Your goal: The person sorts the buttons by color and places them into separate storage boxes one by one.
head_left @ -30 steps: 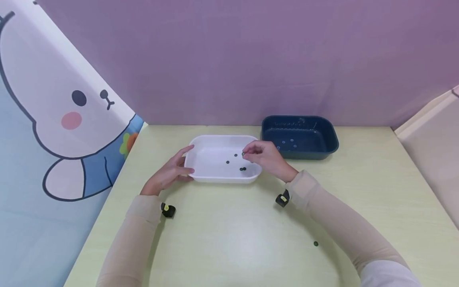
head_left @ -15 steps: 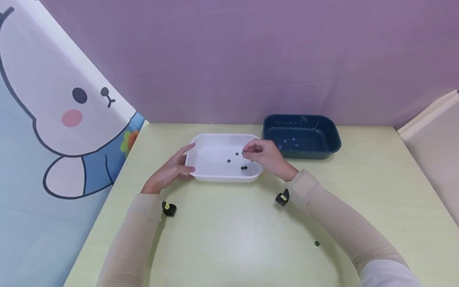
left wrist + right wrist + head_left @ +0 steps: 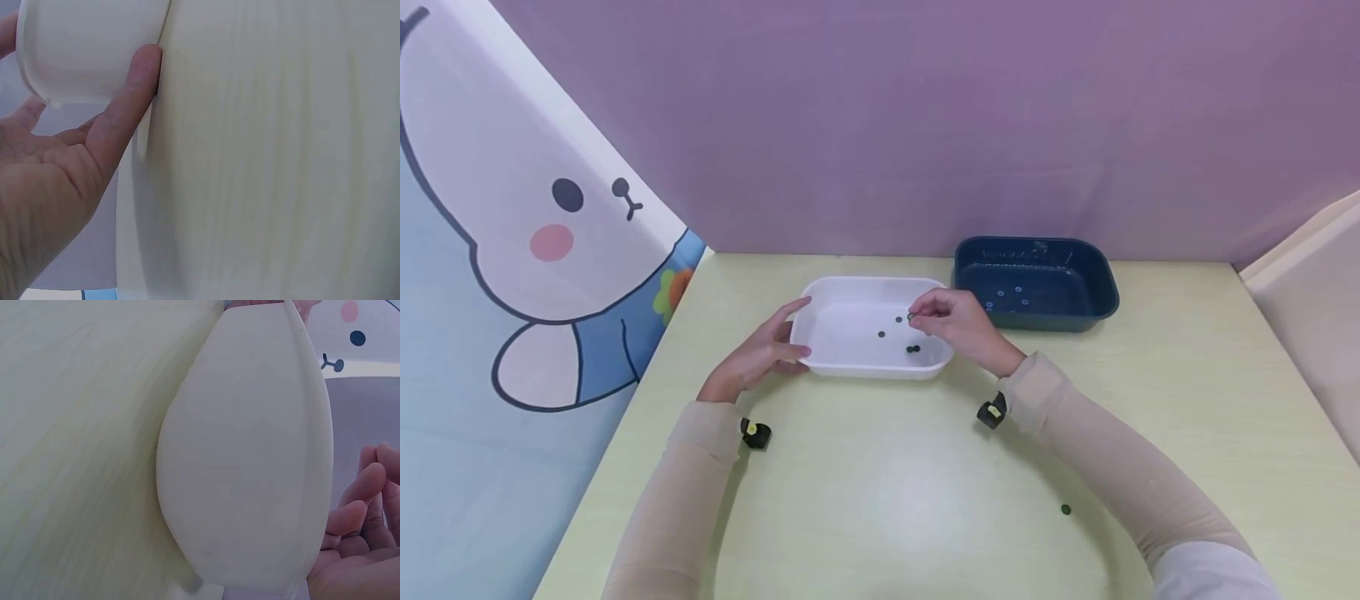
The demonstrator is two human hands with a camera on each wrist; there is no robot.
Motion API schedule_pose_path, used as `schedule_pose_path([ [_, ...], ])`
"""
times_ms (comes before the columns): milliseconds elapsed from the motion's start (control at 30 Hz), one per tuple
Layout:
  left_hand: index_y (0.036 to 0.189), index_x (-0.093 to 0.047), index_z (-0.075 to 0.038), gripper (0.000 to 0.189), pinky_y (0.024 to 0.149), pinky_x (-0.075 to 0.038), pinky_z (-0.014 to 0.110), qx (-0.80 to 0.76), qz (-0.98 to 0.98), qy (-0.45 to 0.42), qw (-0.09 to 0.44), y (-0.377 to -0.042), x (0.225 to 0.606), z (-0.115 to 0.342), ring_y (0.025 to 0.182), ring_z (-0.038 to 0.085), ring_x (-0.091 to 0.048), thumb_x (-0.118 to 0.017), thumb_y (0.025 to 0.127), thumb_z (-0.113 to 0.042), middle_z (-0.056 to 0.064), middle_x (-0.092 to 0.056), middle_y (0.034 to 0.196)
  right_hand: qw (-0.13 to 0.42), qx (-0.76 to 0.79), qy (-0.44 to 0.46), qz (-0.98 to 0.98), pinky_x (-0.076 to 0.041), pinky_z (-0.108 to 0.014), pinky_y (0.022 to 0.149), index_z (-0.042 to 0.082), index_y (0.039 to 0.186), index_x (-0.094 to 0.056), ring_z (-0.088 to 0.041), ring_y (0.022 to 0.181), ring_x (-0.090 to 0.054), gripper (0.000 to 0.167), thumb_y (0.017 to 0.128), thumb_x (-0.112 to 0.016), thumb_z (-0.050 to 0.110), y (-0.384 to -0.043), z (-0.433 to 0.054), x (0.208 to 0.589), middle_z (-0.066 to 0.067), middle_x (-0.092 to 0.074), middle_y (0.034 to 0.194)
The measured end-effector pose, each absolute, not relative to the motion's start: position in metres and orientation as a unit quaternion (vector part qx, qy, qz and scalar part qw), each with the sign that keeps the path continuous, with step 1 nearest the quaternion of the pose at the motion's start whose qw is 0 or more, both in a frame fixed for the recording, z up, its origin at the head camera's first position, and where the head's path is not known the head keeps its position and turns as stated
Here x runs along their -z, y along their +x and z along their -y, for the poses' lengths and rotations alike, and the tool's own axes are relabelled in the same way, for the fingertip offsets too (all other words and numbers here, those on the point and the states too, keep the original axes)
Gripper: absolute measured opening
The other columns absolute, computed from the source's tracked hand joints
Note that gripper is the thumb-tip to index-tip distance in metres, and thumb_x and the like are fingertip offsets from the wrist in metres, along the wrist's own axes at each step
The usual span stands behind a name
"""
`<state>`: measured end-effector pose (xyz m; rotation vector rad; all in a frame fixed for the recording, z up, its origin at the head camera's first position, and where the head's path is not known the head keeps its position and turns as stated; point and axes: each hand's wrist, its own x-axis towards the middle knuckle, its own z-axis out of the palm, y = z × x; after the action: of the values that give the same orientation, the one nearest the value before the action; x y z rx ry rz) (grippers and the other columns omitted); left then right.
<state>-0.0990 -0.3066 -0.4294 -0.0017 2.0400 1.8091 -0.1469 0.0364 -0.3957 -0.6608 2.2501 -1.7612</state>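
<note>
My left hand point(image 3: 760, 357) grips the left end of a white rectangular tray point(image 3: 831, 367), thumb on the near side and fingers at the far side. In the left wrist view the thumb point(image 3: 134, 84) lies along the tray's wall. Over the tray's right end, my right hand point(image 3: 958, 325) pinches a small dark green disc point(image 3: 912, 317) between fingertips and thumb. Several similar green discs point(image 3: 882, 334) lie on the tray's floor, two of them close together. In the right wrist view the tray wall fills the middle, and the pinched disc cannot be seen.
A dark blue tray point(image 3: 1093, 312) stands behind the right hand, with several small ring-like discs point(image 3: 1018, 290) inside. One green disc point(image 3: 1066, 509) lies on the pale table point(image 3: 880, 467) near the right forearm. A purple backdrop point(image 3: 880, 125) rises behind the table.
The head view has shifted slightly, so everything sits a little higher and further right. Both hands keep nearly the same pose, with the disc still at the right fingertips.
</note>
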Motion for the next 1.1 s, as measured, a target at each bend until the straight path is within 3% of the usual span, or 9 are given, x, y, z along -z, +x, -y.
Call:
schedule_pose_path([
  [733, 0.162, -0.02, -0.029, 0.087, 0.093, -0.053, 0.054, -0.648, -0.733, 0.002, 0.207, -0.1, 0.43, 0.306, 0.121, 0.044, -0.052, -0.063, 0.093, 0.0, 0.022, -0.025, 0.159, 0.124, 0.603, -0.23, -0.754, -0.055, -0.024, 0.072, -0.003, 0.1, -0.072, -0.02, 0.08, -0.063, 0.013, 0.089, -0.075, 0.003, -0.148, -0.029, 0.395, -0.014, -0.069, 0.091],
  [1100, 0.161, -0.021, -0.032, 0.087, 0.092, -0.055, 0.051, -0.643, -0.737, -0.006, 0.209, -0.1, 0.429, 0.306, 0.121, 0.044, -0.052, -0.063, 0.092, -0.001, 0.021, -0.025, 0.159, 0.126, 0.605, -0.237, -0.75, -0.055, -0.026, 0.072, -0.004, 0.101, -0.072, -0.036, 0.086, -0.064, 0.013, 0.09, -0.074, 0.002, -0.15, -0.025, 0.396, -0.016, -0.069, 0.091],
])
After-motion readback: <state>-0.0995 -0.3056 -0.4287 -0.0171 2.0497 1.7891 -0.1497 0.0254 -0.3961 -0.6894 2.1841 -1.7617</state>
